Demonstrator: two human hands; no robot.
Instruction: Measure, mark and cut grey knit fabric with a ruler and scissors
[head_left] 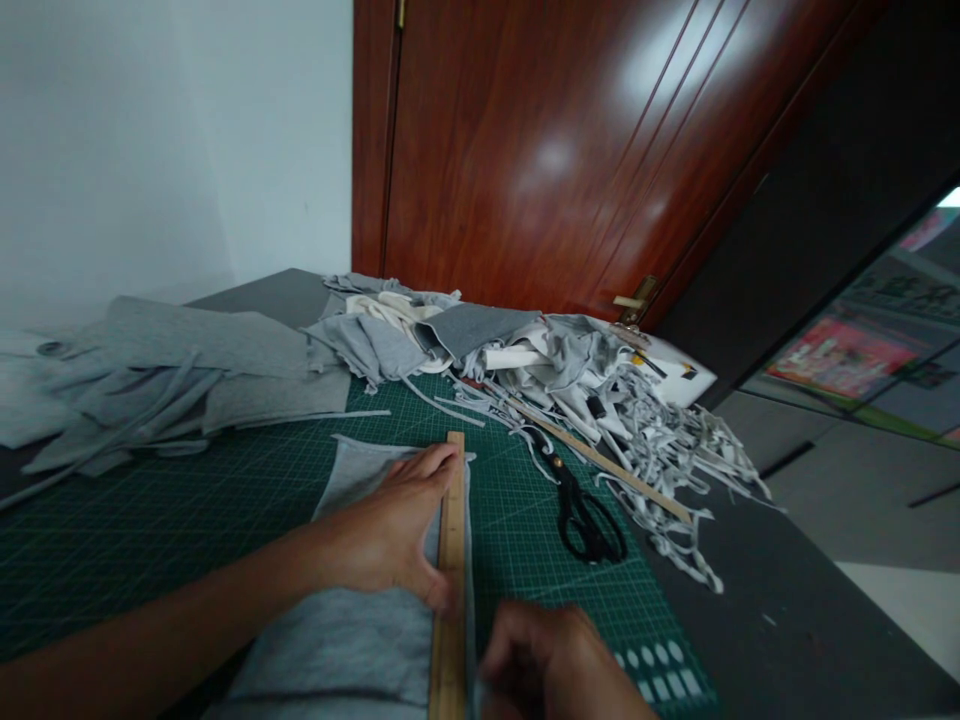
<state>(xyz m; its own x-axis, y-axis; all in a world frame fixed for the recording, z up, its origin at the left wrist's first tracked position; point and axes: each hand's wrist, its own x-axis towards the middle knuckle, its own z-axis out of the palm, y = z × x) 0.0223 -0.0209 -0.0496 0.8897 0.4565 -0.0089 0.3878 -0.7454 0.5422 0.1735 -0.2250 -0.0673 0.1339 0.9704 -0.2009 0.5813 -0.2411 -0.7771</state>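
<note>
A piece of grey fabric [360,640] lies on a green cutting mat [517,560], with a wooden ruler [450,540] along its right edge. My left hand [390,530] presses the ruler down, fingertips near its far end and thumb lower on it, spread apart. To the right of the ruler, close to the fabric's edge, is my right hand [559,660], blurred, with its fingers curled closed. Whatever those fingers hold is hidden. Black-handled scissors [589,515] rest on the mat beyond my right hand.
Grey fabric pieces [225,350] are piled at the left. A heap of cut strips and scraps [645,430] spreads along the back and right, with a second wooden stick [607,465] across it. Behind the table [795,580] are a white wall and a brown door [540,150].
</note>
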